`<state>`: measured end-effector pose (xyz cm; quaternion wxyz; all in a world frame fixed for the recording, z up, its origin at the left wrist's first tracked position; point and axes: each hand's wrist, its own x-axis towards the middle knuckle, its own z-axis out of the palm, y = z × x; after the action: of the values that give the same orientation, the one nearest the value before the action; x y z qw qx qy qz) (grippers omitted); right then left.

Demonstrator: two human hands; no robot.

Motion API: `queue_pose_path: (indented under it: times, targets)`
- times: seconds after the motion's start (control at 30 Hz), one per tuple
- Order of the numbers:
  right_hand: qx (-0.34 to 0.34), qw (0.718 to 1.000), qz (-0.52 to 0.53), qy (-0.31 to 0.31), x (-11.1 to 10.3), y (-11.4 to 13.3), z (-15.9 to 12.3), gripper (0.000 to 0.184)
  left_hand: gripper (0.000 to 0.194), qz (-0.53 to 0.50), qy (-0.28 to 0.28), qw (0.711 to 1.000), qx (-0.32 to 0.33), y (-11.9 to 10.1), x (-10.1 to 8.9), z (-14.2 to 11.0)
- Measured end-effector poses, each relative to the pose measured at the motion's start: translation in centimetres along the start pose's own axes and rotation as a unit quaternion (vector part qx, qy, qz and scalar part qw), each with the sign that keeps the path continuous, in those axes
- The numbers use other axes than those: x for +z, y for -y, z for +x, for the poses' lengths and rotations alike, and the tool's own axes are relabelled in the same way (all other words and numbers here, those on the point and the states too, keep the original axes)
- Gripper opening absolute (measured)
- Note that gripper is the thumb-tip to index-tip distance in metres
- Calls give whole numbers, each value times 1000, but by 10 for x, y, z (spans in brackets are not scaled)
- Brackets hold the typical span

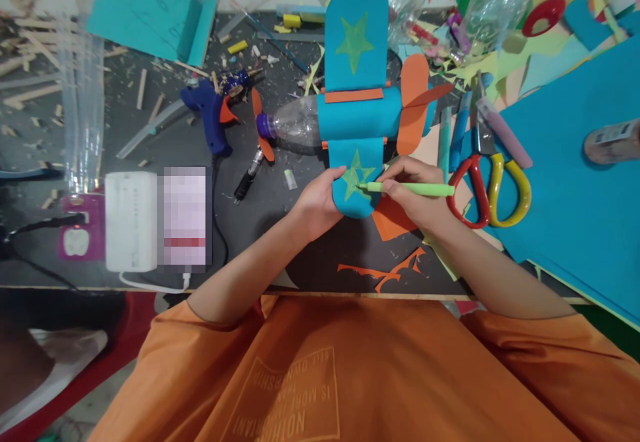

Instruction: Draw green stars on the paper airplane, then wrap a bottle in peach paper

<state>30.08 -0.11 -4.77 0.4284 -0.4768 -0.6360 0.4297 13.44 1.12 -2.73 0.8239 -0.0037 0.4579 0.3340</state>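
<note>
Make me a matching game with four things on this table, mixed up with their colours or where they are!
1. Glue gun
2. Bottle cap
3. Light green marker
4. Scissors

A. Held in the right hand
B. One red handle, one yellow handle
C. Mostly blue
D. Purple

Right pairs: 1-C, 2-D, 3-A, 4-B

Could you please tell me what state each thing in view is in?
Green marker: uncapped, tip on the near star.
Near star: partly coloured, blue patch showing.
Far star: filled in green.
Bottle: purple cap on.
Scissors: blades look closed.
Glue gun: lying down.
Phone: screen lit.
Left hand: holding the near wing.
Right hand: holding the marker.
</note>
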Motion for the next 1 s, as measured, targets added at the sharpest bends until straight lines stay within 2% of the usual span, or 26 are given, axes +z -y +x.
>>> queue_pose_path:
  times: [0.17,0.67,0.83,1.0]
  targets:
    - [-12,1000,14,8,0,1,0,10,48,0,-12,1000,8,0,0,0]
    - [-25,1000,-2,13,0,1,-1,23,44,-21,31,999,-6,2,-5,4]
    - [-15,1000,0,-20,1,-2,-3,27,39,-6,2,1000,4,1,-5,3]
    - [-7,1000,-6,-18,1,-2,-3,25,38,-2,0,1000,7,0,-3,2]
